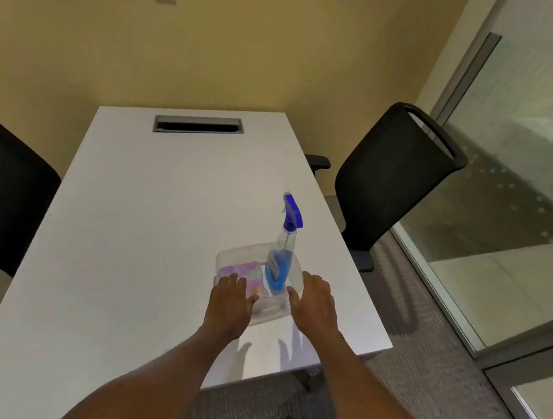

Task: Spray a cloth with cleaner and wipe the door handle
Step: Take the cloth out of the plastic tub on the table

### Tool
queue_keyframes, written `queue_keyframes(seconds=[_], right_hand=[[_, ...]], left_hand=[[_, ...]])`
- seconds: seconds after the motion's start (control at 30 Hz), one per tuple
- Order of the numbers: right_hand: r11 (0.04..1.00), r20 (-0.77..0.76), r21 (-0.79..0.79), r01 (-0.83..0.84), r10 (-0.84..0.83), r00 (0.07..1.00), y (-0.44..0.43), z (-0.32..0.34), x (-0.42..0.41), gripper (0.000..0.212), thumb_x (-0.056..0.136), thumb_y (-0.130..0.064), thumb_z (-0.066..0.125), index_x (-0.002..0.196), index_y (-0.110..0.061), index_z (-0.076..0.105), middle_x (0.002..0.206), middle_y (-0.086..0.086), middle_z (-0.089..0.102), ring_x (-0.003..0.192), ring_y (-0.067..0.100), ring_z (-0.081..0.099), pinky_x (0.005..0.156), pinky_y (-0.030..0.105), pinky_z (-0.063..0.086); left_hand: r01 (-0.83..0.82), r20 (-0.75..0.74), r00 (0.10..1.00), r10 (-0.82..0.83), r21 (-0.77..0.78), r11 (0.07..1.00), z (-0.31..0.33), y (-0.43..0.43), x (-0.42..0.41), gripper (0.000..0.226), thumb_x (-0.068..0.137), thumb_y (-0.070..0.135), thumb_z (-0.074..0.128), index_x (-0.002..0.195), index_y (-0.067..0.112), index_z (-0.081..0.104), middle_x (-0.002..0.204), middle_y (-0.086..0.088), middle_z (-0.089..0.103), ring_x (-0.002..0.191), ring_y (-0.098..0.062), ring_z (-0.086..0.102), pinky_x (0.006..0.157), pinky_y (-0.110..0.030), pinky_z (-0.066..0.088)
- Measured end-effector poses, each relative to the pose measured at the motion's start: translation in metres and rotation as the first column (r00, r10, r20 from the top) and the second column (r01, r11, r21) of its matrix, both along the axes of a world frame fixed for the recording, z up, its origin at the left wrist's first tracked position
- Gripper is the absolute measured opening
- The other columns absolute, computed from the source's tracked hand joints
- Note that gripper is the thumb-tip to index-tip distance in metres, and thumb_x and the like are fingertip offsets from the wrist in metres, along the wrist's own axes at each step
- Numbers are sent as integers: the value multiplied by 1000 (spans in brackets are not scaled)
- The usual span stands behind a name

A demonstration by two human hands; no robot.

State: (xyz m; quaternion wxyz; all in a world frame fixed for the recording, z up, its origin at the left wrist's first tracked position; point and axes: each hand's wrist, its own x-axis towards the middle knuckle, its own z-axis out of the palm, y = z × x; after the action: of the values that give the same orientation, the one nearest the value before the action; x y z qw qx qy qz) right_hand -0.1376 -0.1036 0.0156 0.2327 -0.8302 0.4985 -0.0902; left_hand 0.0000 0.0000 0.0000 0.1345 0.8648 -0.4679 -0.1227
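Our left hand (232,292) and right hand (315,296), open and empty, flank the tub (228,255); bumping it could topple the spray bottle (282,254) (tall, top-heavy).

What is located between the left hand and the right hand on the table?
In the head view, the near part of the clear plastic bin lies between the left hand and the right hand, with the folded cloth and the spray bottle inside it.

Office meeting room: white table (148,229) with cable slot (198,125), black chairs (393,174) beside it, glass partition (531,169) beyond.
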Motion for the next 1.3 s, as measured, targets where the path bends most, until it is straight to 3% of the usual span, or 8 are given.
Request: queue_keyframes(seconds=[0.27, 0.5, 0.6, 0.7, 0.8, 0.87, 1.17, 1.3], right_hand=[[985, -39, 125, -118, 124, 992, -5, -16, 46, 31, 94, -39, 54, 111, -14, 60, 107, 9, 69, 96, 27, 65, 85, 38, 55], [932, -142, 235, -277, 315, 939, -20, -50, 81, 19, 97, -16, 46, 110, -7, 57, 112, 11, 66, 104, 25, 63, 87, 31, 49], [886, -274, 303, -351, 434, 858, -25, -67, 94, 25, 98, -12, 48, 120, -3, 55, 124, 13, 61, 116, 26, 57, 100, 31, 45], [868, -347, 349, -352, 469, 812, -31, -73, 104, 31, 97, -14, 52, 126, -3, 53, 127, 13, 59, 119, 28, 56, 101, 32, 44], [856, -348, 409, -315, 466, 814, -32, -73, 112, 34, 95, -15, 52, 126, -3, 53, 126, 13, 59, 117, 27, 58, 96, 32, 47], [854, -353, 410, -322, 474, 807, -33, -73, 114, 35, 95, -18, 55, 127, -4, 52, 127, 12, 59, 117, 25, 57, 99, 31, 45], [787, -241, 583, -204, 406, 881, -50, -69, 127, 27, 98, -14, 48, 114, 3, 61, 118, 17, 65, 107, 28, 61, 96, 31, 44], [794, -278, 594, -131, 355, 893, -52, -69, 131, 32, 99, -17, 48, 124, 1, 56, 126, 16, 61, 118, 32, 56, 99, 33, 42]], left_hand=[[-114, -121, 984, 129, 122, 986, -12, -5, 15, 56, 97, 43, 45, 143, 13, 33, 154, -9, 32, 130, -31, 43, 108, -41, 40], [-172, -163, 969, 188, 107, 979, -20, -13, 27, 47, 100, 35, 43, 138, 9, 41, 144, -9, 44, 133, -26, 39, 108, -33, 32], [-190, -191, 960, 205, 90, 978, -26, -14, 27, 33, 100, 25, 41, 128, 8, 49, 133, -7, 51, 129, -29, 45, 107, -34, 36], [-228, -251, 941, 227, 26, 973, -28, -14, 26, 32, 99, 13, 38, 128, 5, 51, 129, -7, 54, 124, -27, 48, 106, -30, 36], [-305, -331, 903, 275, -41, 952, -26, -16, 23, 35, 99, 5, 38, 133, 5, 49, 127, 0, 51, 127, -22, 47, 97, -5, 22], [-319, -365, 885, 289, -24, 947, -23, -17, 21, 40, 100, 6, 38, 140, 4, 42, 141, -6, 47, 132, -17, 41, 95, 0, 13], [-311, -379, 879, 289, 3, 950, -30, -13, 32, 43, 102, 17, 38, 144, 8, 40, 152, -4, 38, 140, -16, 35, 112, -15, 18], [-299, -430, 865, 259, -27, 954, -29, -12, 38, 38, 102, 15, 40, 139, 8, 47, 146, -3, 45, 133, -14, 43, 103, -7, 20]])
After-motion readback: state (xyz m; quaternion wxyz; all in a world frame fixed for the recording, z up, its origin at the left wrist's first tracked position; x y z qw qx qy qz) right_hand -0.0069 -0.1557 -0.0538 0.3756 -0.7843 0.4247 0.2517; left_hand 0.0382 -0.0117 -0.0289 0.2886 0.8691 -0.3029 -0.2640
